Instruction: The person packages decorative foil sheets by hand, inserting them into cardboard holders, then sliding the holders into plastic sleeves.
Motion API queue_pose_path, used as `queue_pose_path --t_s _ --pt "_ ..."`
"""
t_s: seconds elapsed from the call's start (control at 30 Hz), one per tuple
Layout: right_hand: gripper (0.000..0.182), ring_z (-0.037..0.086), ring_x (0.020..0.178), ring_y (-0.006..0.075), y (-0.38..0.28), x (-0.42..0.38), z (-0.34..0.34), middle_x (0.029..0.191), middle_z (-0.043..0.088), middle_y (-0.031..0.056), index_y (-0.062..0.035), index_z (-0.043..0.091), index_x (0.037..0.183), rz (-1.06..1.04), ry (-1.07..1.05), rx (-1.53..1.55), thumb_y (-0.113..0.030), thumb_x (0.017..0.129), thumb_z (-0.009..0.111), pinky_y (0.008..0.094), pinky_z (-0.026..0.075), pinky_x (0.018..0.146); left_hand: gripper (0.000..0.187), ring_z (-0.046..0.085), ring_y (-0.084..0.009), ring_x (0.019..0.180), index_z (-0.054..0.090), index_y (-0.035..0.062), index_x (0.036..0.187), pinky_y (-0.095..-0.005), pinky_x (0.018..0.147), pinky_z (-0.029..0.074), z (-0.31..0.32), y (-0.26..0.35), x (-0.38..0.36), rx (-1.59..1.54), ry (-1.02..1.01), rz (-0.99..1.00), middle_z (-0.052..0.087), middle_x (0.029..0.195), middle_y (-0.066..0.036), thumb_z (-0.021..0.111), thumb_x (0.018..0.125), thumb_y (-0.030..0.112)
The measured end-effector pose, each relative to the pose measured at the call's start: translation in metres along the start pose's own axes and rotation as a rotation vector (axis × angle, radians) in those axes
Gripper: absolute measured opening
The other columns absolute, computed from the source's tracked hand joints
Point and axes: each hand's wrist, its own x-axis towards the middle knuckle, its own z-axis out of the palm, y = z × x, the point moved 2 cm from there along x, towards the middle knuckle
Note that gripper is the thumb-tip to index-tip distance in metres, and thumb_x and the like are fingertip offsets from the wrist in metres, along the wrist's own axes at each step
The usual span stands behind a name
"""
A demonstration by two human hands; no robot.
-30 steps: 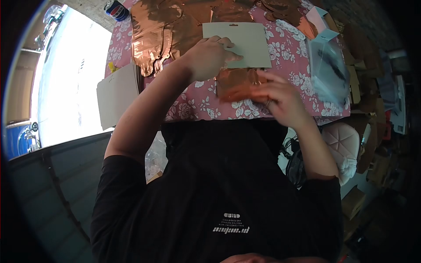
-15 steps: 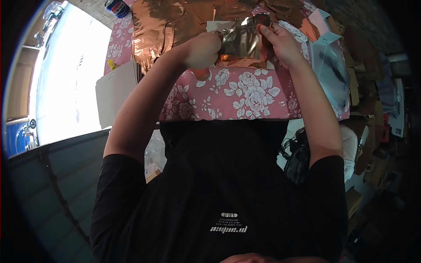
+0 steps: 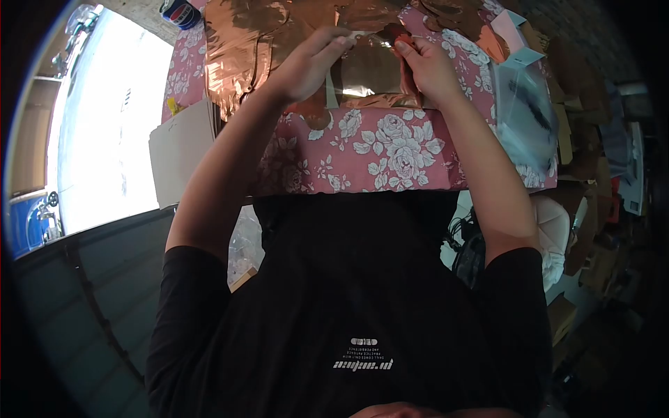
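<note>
My left hand (image 3: 312, 64) is at the upper left edge of a shiny copper-coloured foil piece (image 3: 369, 73), its fingers stretched toward the foil's top edge. At the right edge of the same foil, my right hand (image 3: 431, 73) grips it between thumb and fingers. Pale card shows in a narrow strip along the foil's left side. Beneath lies a larger copper foil sheet (image 3: 237, 52), creased and spread over the pink floral tablecloth (image 3: 404, 150). Its scalloped lower edge shows below my left hand.
A blue drink can (image 3: 181, 14) stands at the far left corner. Grey board (image 3: 182, 153) leans at the table's left side. On the right are a clear plastic bag (image 3: 526, 115), a white open box (image 3: 514, 35) and cardboard beyond the table edge.
My left hand has gone from a closed grip to stretched fingers and moved slightly left and up. My right hand has shifted slightly left. The foil piece between them lies flatter.
</note>
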Motion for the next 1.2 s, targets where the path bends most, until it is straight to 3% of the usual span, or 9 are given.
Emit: queue_pose_path --t_s 0.1,0.17,0.23,0.33,0.43,0.63,0.7,0.87,1.2 --pt "0.032 0.055 0.053 0.0063 0.005 0.005 -0.001 0.068 0.065 -0.0033 -0.0057 0.074 0.105 -0.039 0.04 -0.149 -0.035 0.114 0.066 0.0295 0.043 0.049 0.041 0.064 -0.0341 0.134 0.064 -0.0007 0.143 -0.0401 0.115 0.049 0.015 0.025 -0.018 0.482 0.355 0.013 0.067 0.139 -0.019 0.065 0.108 0.021" --pt "0.032 0.055 0.054 0.0063 0.006 0.005 -0.002 0.068 0.065 -0.0034 -0.0052 0.074 0.105 -0.005 0.021 -0.093 -0.035 0.114 0.066 0.0295 0.043 0.05 0.045 0.059 -0.0406 0.141 0.066 0.0001 0.14 -0.0463 0.123 0.043 0.036 0.039 -0.039 0.557 0.475 0.454 0.067 0.141 -0.021 0.072 0.101 0.023" --pt "0.033 0.055 0.054 0.0062 0.008 0.008 -0.004 0.068 0.065 -0.0035 -0.0048 0.075 0.106 0.023 0.004 -0.038 -0.035 0.114 0.066 0.0295 0.043 0.051 0.052 0.052 -0.0387 0.151 0.064 0.0003 0.145 -0.0528 0.129 0.037 0.071 0.072 -0.064 0.845 0.136 0.511 0.061 0.155 -0.019 0.072 0.101 0.027" --pt "0.04 0.072 0.073 0.0198 0.014 0.013 -0.005 0.079 0.075 0.0061 -0.0088 0.081 0.108 -0.036 0.038 -0.215 -0.046 0.109 0.068 0.0393 0.054 0.072 0.066 0.037 -0.0365 0.163 0.056 -0.0001 0.156 -0.0557 0.135 0.024 0.111 0.06 -0.087 0.979 -0.109 0.381 0.045 0.172 -0.019 0.069 0.102 0.036" --pt "0.042 0.074 0.08 0.0226 0.01 0.011 -0.003 0.085 0.077 0.0079 -0.0088 0.082 0.108 -0.04 0.055 -0.224 -0.048 0.108 0.068 0.0402 0.055 0.077 0.082 0.024 -0.0342 0.169 0.044 -0.0001 0.167 -0.0542 0.138 0.014 0.112 0.042 -0.089 1.015 -0.173 0.251 0.032 0.18 -0.019 0.064 0.104 0.049" --pt "0.042 0.074 0.085 0.0181 0.003 0.004 -0.002 0.094 0.08 0.0098 -0.0057 0.079 0.12 0.026 0.055 -0.209 -0.045 0.108 0.071 0.0344 0.055 0.078 0.093 0.023 -0.0362 0.17 0.037 -0.0026 0.169 -0.0543 0.139 0.012 0.107 0.036 -0.084 1.086 -0.19 0.187 0.03 0.18 -0.023 0.057 0.104 0.061" --pt "0.037 0.067 0.087 0.0068 0.007 0.004 0.0 0.098 0.077 0.0016 0.0001 0.073 0.126 -0.21 0.125 -0.072 -0.034 0.112 0.07 0.0244 0.05 0.076 0.093 0.023 -0.0365 0.17 0.037 -0.0031 0.169 -0.0543 0.139 0.012 0.107 0.033 -0.084 1.076 -0.195 0.182 0.029 0.18 -0.024 0.057 0.105 0.061" --pt "0.037 0.072 0.112 0.013 -0.004 0.0 -0.031 0.133 0.075 0.0101 0.0011 0.063 0.144 -0.481 0.302 -0.057 -0.007 0.109 0.07 0.0285 0.058 0.099 0.094 0.023 -0.0372 0.169 0.036 -0.0041 0.169 -0.0543 0.138 0.014 0.107 0.033 -0.084 1.057 -0.197 0.169 0.029 0.18 -0.025 0.057 0.104 0.061" --pt "0.049 0.069 0.129 0.039 -0.003 -0.003 -0.04 0.137 0.073 0.018 -0.0068 0.067 0.143 -0.474 0.146 -0.722 -0.02 0.098 0.08 0.0451 0.055 0.109 0.093 0.024 -0.038 0.169 0.037 -0.0046 0.169 -0.0547 0.138 0.015 0.106 0.035 -0.083 1.057 -0.194 0.188 0.03 0.179 -0.026 0.058 0.104 0.06"
